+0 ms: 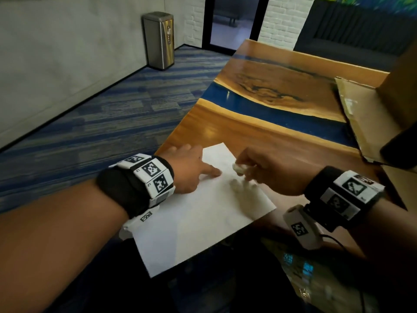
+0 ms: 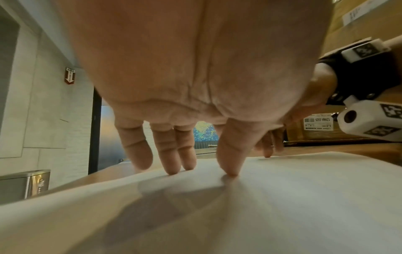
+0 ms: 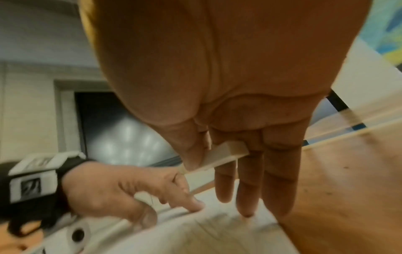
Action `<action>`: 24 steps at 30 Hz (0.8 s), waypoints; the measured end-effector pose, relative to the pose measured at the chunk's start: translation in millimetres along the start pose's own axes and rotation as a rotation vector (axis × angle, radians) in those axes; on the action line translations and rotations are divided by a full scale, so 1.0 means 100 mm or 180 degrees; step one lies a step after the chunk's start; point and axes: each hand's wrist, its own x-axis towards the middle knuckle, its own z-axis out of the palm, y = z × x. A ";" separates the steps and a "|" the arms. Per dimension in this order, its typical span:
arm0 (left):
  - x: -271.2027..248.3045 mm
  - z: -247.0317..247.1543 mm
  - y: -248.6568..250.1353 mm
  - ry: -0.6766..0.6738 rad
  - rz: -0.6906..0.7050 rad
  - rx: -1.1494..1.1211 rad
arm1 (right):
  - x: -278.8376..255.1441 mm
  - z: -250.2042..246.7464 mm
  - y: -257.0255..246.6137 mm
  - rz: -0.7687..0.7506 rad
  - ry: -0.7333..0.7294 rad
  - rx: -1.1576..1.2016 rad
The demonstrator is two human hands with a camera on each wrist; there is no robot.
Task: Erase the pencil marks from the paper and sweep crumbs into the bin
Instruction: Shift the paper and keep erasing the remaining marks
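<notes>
left hand: my left hand (image 1: 187, 170) lies spread on the left part of the paper, fingers straight, and in the left wrist view my fingertips (image 2: 231, 172) press down on the sheet.
right hand: my right hand (image 1: 268, 175) pinches the eraser between thumb and fingers, with the other fingers reaching down toward the sheet's far right part.
eraser: the eraser (image 1: 239, 167) is a small pale block; in the right wrist view it (image 3: 219, 156) sits wedged between my thumb and forefinger. i cannot tell whether it touches the sheet.
paper: the paper (image 1: 198, 222) is a white sheet lying flat at the near corner of the table, its near edge hanging past the table edge. any pencil marks are too faint for me to make out.
table: the table (image 1: 259, 86) is glossy wood with a blue band across it.
bin: the bin (image 1: 159, 40) is a steel one standing on the carpet by the wall, well apart from the table.
cardboard: a cardboard box (image 1: 370, 114) with an open flap sits on the table's right side.
</notes>
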 end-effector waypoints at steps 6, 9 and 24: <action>0.07 0.04 0.04 0.0126 0.0110 -0.0081 | -0.04 0.09 0.01 0.0300 -0.0075 0.0336; 0.05 0.12 0.03 -0.0012 0.0050 -0.0006 | 0.02 0.11 0.08 0.0261 0.0005 0.0229; 0.23 -0.08 -0.09 -0.0653 0.0118 0.0006 | 0.38 0.27 -0.13 -0.1058 -0.0286 -0.1646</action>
